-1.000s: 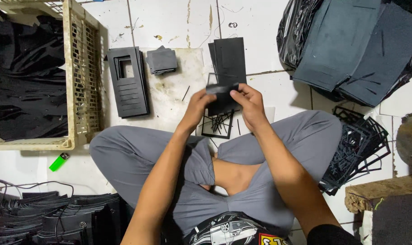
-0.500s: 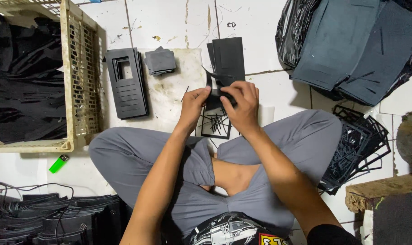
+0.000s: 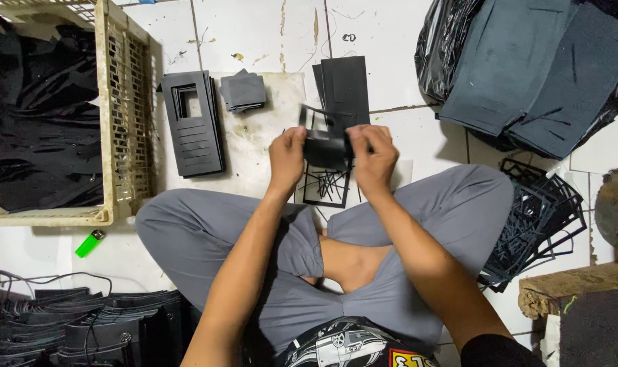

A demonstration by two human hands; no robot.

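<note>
together the left hand (image 3: 286, 158) and right hand (image 3: 372, 158) pinch a black cut sheet (image 3: 324, 143) between them (fingers closed on its side edges), held crosswise above the scrap cutouts (image 3: 326, 185).

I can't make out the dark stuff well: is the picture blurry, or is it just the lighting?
Head view: sharp and evenly lit, with soft shadows. The black piece between the left hand and right hand swallows detail, as does the crate load. Faint sheen on the black bag.
</note>
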